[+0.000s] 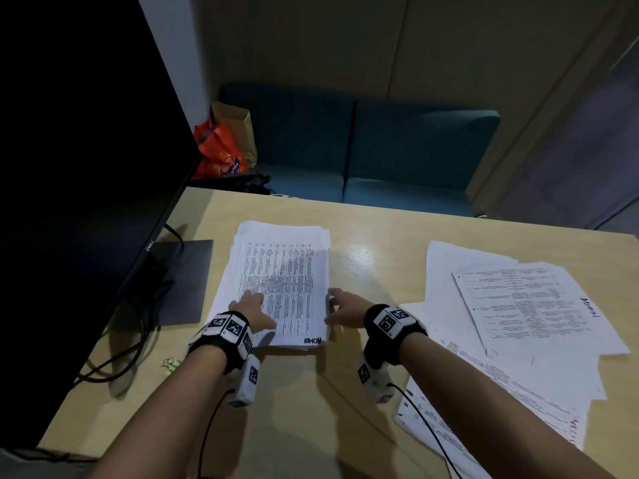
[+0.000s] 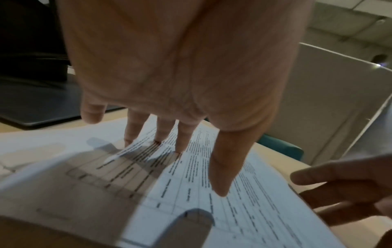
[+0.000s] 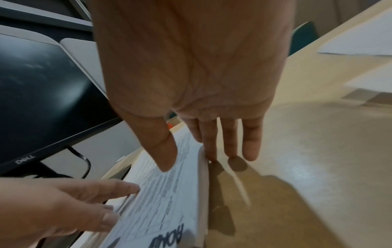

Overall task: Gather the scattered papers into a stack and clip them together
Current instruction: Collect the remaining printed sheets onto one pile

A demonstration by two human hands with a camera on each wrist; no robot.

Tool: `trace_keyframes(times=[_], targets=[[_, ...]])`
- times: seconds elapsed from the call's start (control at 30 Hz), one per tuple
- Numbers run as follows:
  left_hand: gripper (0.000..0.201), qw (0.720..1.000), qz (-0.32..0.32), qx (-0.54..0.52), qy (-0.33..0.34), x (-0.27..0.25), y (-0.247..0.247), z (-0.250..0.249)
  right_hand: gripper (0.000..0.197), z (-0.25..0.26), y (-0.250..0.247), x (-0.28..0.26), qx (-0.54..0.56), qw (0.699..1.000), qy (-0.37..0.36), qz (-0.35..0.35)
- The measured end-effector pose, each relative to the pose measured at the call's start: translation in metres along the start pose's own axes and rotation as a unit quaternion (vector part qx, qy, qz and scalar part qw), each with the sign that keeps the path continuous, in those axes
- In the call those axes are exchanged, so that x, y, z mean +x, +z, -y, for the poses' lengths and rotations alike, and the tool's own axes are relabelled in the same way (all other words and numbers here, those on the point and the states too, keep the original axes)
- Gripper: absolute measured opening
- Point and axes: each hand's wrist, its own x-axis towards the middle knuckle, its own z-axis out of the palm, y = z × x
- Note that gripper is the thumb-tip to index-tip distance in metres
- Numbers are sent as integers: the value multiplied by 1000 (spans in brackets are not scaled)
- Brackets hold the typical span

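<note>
Your left hand lies flat on top of the stack of papers, near its left edge, with the fingers straight and pressing down. Your right hand is at the right edge of the stack, fingers straight against its side and thumb over the top sheet. Neither hand grips anything. The stack sits on the table in front of you, beside the monitor. More loose papers lie spread out on your right. A small gold clip rests near your left wrist.
</note>
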Motion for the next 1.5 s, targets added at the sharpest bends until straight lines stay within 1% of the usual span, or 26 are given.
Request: trace_keyframes(times=[0.07,0.13,0.2,0.27,0.33,0.37,0.47,0.57,0.67,0.77,0.9,0.97,1.0,1.03,1.1,1.13,1.17,1.2,1.27,1.3,1.33,1.37,1.4,1.43,1.47,1.5], targets=[[66,1000,-5,27,4,1,1,-2,64,-9,-2,-5,-26,1000,6,-2],[57,998,-27,51,0,-1,2,-5,64,-26,-6,-14,-89,994,32,-46],[55,995,-48,83,8,-3,3,-13,58,-52,-17,-27,-181,975,73,-109],[57,991,-63,108,39,-4,8,-29,56,-82,-30,-44,-253,947,131,-147],[58,988,-66,116,81,-8,13,-49,62,-113,-44,-59,-282,925,186,-173],[58,986,-62,120,101,-10,17,-58,66,-126,-50,-65,-273,922,205,-182],[65,976,-31,154,154,-15,30,-82,83,-158,-61,-78,-252,925,235,-163],[79,967,13,172,188,-19,43,-96,101,-173,-60,-86,-268,923,239,-134],[84,967,41,161,193,-21,53,-96,101,-177,-54,-83,-271,925,225,-144],[86,968,36,148,198,-18,59,-91,90,-173,-52,-82,-254,932,217,-140],[85,969,22,137,205,-18,61,-87,73,-169,-49,-78,-171,960,192,-110],[86,971,27,128,201,-20,58,-88,69,-164,-56,-81,-42,977,171,-116],[88,972,40,123,196,-23,55,-89,63,-162,-61,-81,40,978,163,-121],[89,973,54,117,189,-26,51,-91,53,-159,-66,-85,115,974,142,-133],[88,977,60,99,181,-34,43,-98,38,-156,-77,-86,234,951,108,-169],[87,980,62,64,179,-41,38,-103,34,-154,-82,-86,281,935,102,-192],[87,982,77,-15,172,-47,34,-108,34,-153,-85,-83,324,916,94,-216],[88,973,105,-125,162,-50,33,-112,37,-152,-88,-80,356,899,98,-238],[95,926,164,-314,131,-55,34,-118,47,-154,-90,-68,405,868,97,-269],[100,907,183,-360,120,-56,35,-120,62,-159,-89,-60,429,854,95,-279],[101,895,193,-383,119,-60,33,-123,85,-176,-88,-44,448,843,96,-282],[95,893,190,-387,132,-64,32,-126,105,-173,-87,-42,465,835,94,-279],[81,897,174,-376,156,-70,31,-130,112,-170,-86,-42,478,826,91,-282],[60,906,143,-358,173,-74,30,-136,100,-165,-85,-45,474,827,97,-285],[43,913,109,-349,182,-74,30,-139,76,-156,-85,-53,443,842,107,-288],[34,919,78,-342,179,-72,32,-140,49,-156,-84,-55,386,866,113,-298]])
